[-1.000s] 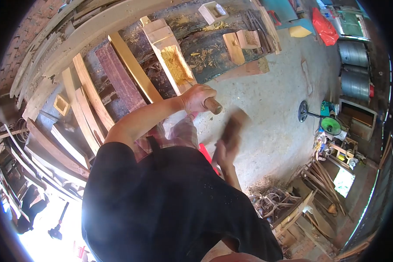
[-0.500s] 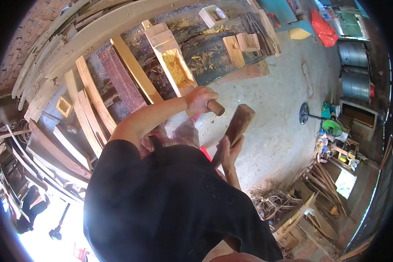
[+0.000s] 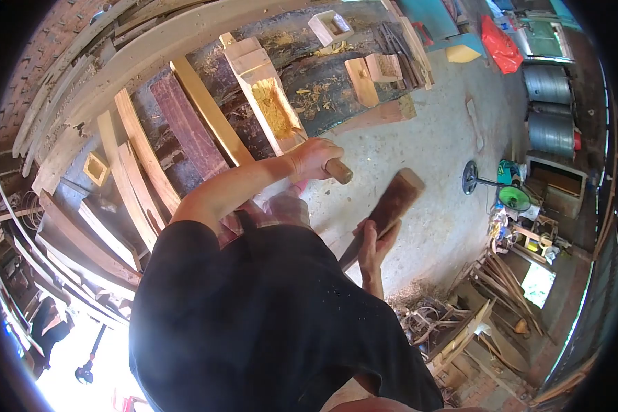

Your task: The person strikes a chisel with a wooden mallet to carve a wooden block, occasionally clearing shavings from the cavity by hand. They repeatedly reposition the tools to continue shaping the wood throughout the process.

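grey floor spreads right of a long, hollowed wooden block, which lies ahead of the person beside a yellowish plank. the right grip is wrapped around a dark wooden club, held apart from the round tool handle that the left grip clasps near the block's closer end.

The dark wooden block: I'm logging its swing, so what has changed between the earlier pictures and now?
The right hand has carried the dark wooden block rightward in the picture, farther from the rounded wooden handle in the left hand. Nothing was taken up or let go. The left hand keeps its grip in about the same place, and the hollowed wooden piece lies as before.
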Demonstrator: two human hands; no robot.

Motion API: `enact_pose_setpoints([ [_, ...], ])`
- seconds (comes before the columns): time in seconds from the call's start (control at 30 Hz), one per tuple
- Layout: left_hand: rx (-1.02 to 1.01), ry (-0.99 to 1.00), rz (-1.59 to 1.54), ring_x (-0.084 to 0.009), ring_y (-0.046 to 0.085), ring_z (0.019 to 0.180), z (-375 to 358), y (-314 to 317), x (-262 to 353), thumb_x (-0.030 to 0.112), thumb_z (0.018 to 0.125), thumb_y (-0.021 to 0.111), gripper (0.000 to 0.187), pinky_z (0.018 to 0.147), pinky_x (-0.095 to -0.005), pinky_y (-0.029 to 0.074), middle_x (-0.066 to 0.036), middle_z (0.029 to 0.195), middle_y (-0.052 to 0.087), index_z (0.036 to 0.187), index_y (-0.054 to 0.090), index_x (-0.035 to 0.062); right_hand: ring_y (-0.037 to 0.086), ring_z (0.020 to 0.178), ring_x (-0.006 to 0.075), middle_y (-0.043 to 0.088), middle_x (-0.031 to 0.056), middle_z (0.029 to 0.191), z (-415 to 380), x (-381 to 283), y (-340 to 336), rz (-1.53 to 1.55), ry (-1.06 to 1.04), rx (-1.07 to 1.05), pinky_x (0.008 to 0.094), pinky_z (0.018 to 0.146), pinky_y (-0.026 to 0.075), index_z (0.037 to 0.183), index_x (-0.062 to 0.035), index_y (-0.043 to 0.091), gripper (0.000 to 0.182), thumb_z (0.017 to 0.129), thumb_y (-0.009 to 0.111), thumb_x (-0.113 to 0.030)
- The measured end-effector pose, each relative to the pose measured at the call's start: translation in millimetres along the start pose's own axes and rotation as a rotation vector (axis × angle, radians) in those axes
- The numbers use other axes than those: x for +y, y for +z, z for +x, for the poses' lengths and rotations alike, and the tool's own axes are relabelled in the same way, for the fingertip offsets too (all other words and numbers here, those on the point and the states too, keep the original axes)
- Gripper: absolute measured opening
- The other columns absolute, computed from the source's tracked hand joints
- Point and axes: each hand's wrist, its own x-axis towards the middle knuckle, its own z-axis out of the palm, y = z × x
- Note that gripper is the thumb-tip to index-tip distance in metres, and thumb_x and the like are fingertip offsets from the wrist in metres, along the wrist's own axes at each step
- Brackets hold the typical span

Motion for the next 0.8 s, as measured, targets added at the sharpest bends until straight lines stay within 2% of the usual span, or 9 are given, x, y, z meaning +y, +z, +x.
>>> enact_pose_setpoints([
  [0.03,0.009,-0.02,-0.013,-0.0344,0.059,0.074,0.2,-0.8,-0.4,0.013,0.056,0.076,0.033,0.066,-0.043,0.046,-0.011,0.071,0.055,0.076,0.051,0.0084,0.059,0.063,0.0157,0.057,0.0113,0.082,-1.1,-12.6,2.6,0.1,-0.009,0.062,0.0275,0.057,0.051,0.111,-0.0038,0.035,0.036,0.088,0.062,-0.011],
  [0.13,-0.006,-0.024,-0.026,-0.0346,0.059,0.074,1.0,-4.7,0.0,0.013,0.057,0.076,0.032,0.066,-0.0437,0.046,-0.011,0.071,0.055,0.076,0.051,0.0085,0.056,0.066,0.0155,0.059,0.0113,0.082,1.0,-5.7,5.5,0.145,-0.473,0.061,0.0288,0.064,0.048,0.125,-0.0028,0.033,0.043,0.09,0.056,-0.014],
  [0.2,-0.001,-0.031,-0.019,-0.0346,0.059,0.074,0.7,-3.7,-1.1,0.013,0.057,0.076,0.031,0.066,-0.0437,0.046,-0.011,0.072,0.056,0.076,0.051,0.0085,0.056,0.066,0.014,0.059,0.0113,0.082,1.8,25.0,9.3,0.031,-0.354,-0.053,0.029,0.061,0.048,0.12,-0.0018,0.041,0.037,0.09,0.058,-0.015],
  [0.23,0.007,-0.039,-0.015,-0.0346,0.059,0.073,0.3,-1.1,-1.8,0.012,0.057,0.075,0.031,0.066,-0.0436,0.046,-0.011,0.072,0.056,0.075,0.051,0.0086,0.057,0.067,0.0136,0.058,0.011,0.082,7.6,22.4,15.1,-0.333,-0.231,-0.074,0.0298,0.057,0.049,0.115,-0.0007,0.046,0.033,0.089,0.06,-0.016],
  [0.27,0.008,-0.034,-0.017,-0.0346,0.059,0.073,-1.6,2.2,-2.6,0.012,0.057,0.075,0.031,0.066,-0.0436,0.046,-0.011,0.072,0.056,0.075,0.051,0.0086,0.058,0.066,0.0143,0.057,0.0101,0.08,9.6,17.6,18.1,-0.287,0.235,-0.146,0.0298,0.054,0.049,0.116,0.0003,0.045,0.034,0.089,0.06,-0.014],
  [0.43,-0.01,-0.07,0.011,-0.0341,0.061,0.077,0.9,-0.4,-8.9,0.019,0.062,0.076,0.027,0.069,-0.0442,0.048,-0.01,0.075,0.06,0.076,0.053,0.0103,0.056,0.063,0.0145,0.058,0.0102,0.08,-0.1,15.1,2.7,-0.016,0.007,0.026,0.028,0.059,0.049,0.134,-0.0022,0.025,0.056,0.088,0.057,-0.009],
  [0.53,-0.003,-0.104,0.029,-0.0347,0.061,0.077,14.1,-4.8,-9.5,0.017,0.063,0.076,0.028,0.068,-0.0449,0.047,-0.01,0.075,0.059,0.077,0.052,0.0101,0.058,0.07,0.0164,0.059,0.0111,0.084,-1.5,2.6,12.0,0.112,-0.313,-0.006,0.0303,0.067,0.049,0.124,-0.0022,0.03,0.042,0.09,0.053,-0.008],
  [0.63,-0.007,-0.08,0.056,-0.0352,0.06,0.075,10.4,-9.0,-5.8,0.016,0.063,0.076,0.029,0.065,-0.0441,0.047,-0.011,0.074,0.059,0.077,0.052,0.0095,0.058,0.069,0.0167,0.058,0.0108,0.083,2.0,30.6,-3.0,-0.184,-0.269,-0.057,0.0295,0.067,0.048,0.126,-0.0021,0.03,0.046,0.09,0.057,-0.013],
  [0.8,-0.001,-0.04,-0.014,-0.0355,0.06,0.071,3.7,-5.4,-2.5,0.016,0.064,0.076,0.029,0.063,-0.0426,0.047,-0.012,0.07,0.057,0.077,0.051,0.0087,0.058,0.069,0.017,0.058,0.011,0.081,-6.0,-5.9,8.2,-0.001,-0.124,-0.022,0.0294,0.067,0.048,0.131,-0.0029,0.028,0.055,0.089,0.06,-0.017],
])
